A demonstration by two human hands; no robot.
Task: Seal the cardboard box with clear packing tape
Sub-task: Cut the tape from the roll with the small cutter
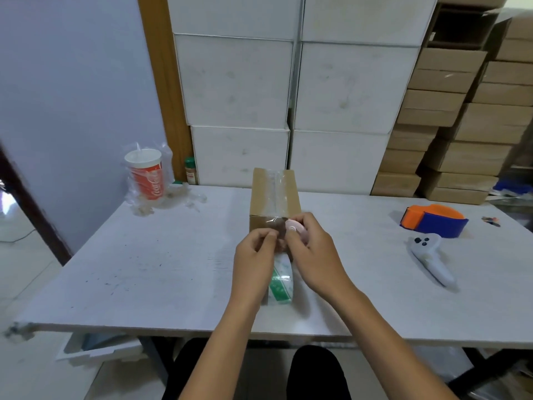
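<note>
A small brown cardboard box [262,194] stands in the middle of the white table [144,269], a strip of clear tape [278,192] running along its top seam and down over the near edge. My left hand [253,261] pinches the tape just in front of the box's near face. My right hand [311,249] holds a small pink object [294,226], perhaps a cutter, against the tape at that edge. The tape roll [281,284], clear with green print, hangs or rests below and between my hands, partly hidden.
A Coca-Cola cup in a plastic bag [148,174] stands back left, beside a small green-capped jar [190,170]. An orange-and-blue tape dispenser [432,219] and a white controller [429,256] lie right. White and brown boxes are stacked behind the table.
</note>
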